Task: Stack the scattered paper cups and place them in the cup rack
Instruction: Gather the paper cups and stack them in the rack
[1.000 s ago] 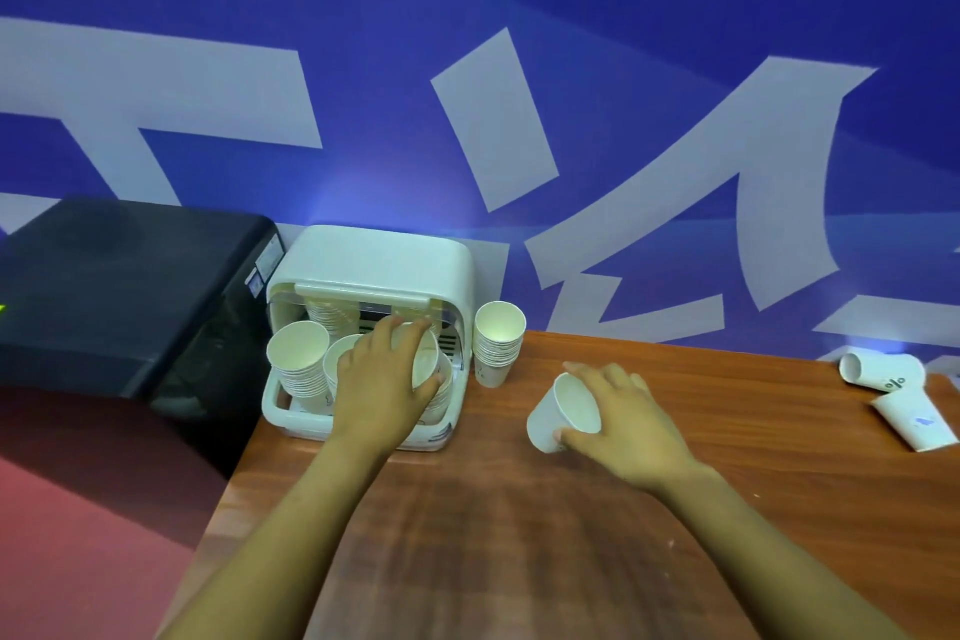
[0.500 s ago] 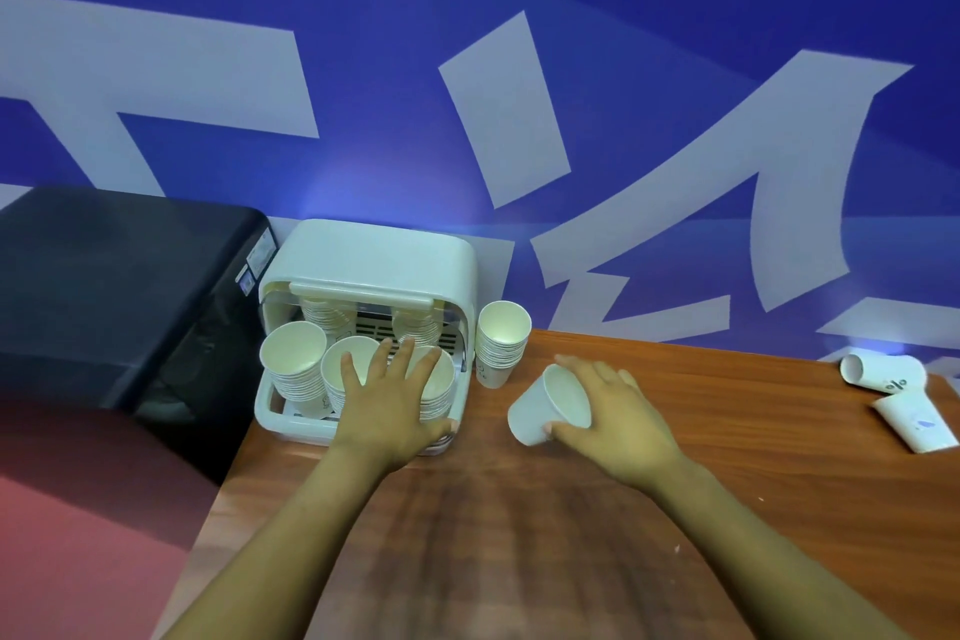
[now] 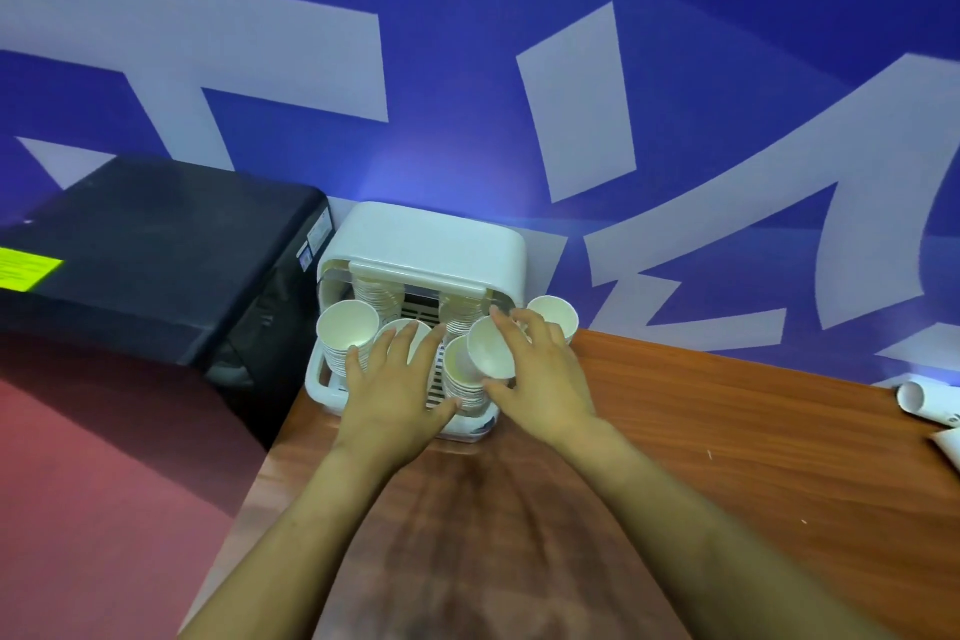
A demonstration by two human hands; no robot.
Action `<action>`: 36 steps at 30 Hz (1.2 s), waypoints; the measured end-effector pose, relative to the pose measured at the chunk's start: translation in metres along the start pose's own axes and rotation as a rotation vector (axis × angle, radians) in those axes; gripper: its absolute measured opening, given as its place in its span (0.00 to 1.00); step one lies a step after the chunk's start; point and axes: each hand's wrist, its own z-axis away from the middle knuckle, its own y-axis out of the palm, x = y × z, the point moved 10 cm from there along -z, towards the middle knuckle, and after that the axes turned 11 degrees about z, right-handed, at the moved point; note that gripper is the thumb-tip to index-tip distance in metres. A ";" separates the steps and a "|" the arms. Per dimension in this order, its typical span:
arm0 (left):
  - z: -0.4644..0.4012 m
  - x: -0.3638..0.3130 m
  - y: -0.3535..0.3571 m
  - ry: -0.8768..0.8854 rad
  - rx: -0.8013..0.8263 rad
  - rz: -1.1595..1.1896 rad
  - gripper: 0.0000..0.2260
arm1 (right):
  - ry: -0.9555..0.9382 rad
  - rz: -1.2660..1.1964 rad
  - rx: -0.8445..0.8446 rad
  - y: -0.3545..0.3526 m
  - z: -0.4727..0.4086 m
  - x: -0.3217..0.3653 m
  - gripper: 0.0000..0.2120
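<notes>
The white cup rack (image 3: 431, 244) stands at the table's back left with several stacks of paper cups inside. My right hand (image 3: 540, 369) holds a single white paper cup (image 3: 488, 353), tilted, right above the front right stack (image 3: 462, 384) in the rack. My left hand (image 3: 395, 390) lies with straight, spread fingers over the rack's front, partly covering the middle stack (image 3: 405, 332). Another stack (image 3: 347, 330) fills the rack's front left. A further stack of cups (image 3: 558, 317) stands on the table just right of the rack, mostly hidden by my right hand.
A black machine (image 3: 156, 254) sits left of the rack, off the wooden table (image 3: 727, 457). Two loose cups (image 3: 930, 397) lie on their sides at the table's far right edge. A blue and white wall runs directly behind the rack.
My right hand has carried the single cup left from the table to above the rack's front right stack. My left hand slid slightly left and stayed flat on the rack's front.
</notes>
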 end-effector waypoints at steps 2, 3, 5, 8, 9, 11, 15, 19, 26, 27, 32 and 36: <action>0.001 0.001 0.001 0.001 0.004 0.008 0.35 | -0.059 0.009 0.178 0.026 0.005 0.004 0.43; 0.002 0.000 0.001 0.004 0.010 -0.002 0.36 | -0.088 0.013 0.264 0.036 0.009 0.004 0.45; 0.004 -0.002 0.002 0.013 0.020 -0.020 0.36 | -0.110 0.021 0.367 0.045 0.018 0.002 0.47; 0.007 -0.005 0.000 0.017 0.021 -0.022 0.36 | -0.093 0.008 0.357 0.034 0.024 -0.006 0.45; 0.009 -0.008 -0.001 0.021 0.025 -0.017 0.35 | -0.087 0.001 0.343 0.027 0.026 -0.009 0.43; 0.012 -0.016 -0.001 0.034 0.042 -0.009 0.35 | -0.076 -0.003 0.336 0.012 0.033 -0.018 0.37; 0.016 -0.048 0.005 0.110 0.057 -0.003 0.33 | -0.049 -0.009 0.424 -0.005 0.064 -0.046 0.29; 0.024 -0.090 0.027 0.194 0.118 0.074 0.30 | 0.040 -0.137 0.487 -0.017 0.100 -0.085 0.24; 0.037 -0.176 0.067 0.305 0.226 0.068 0.28 | 0.170 -0.154 0.445 -0.045 0.153 -0.176 0.24; 0.039 -0.190 0.074 0.313 0.232 0.053 0.28 | 0.181 -0.160 0.444 -0.045 0.161 -0.190 0.24; 0.045 -0.253 0.120 0.306 0.270 -0.022 0.28 | 0.198 -0.193 0.441 -0.044 0.197 -0.265 0.23; 0.055 -0.325 0.170 0.283 0.330 -0.046 0.28 | 0.186 -0.203 0.434 -0.046 0.233 -0.336 0.23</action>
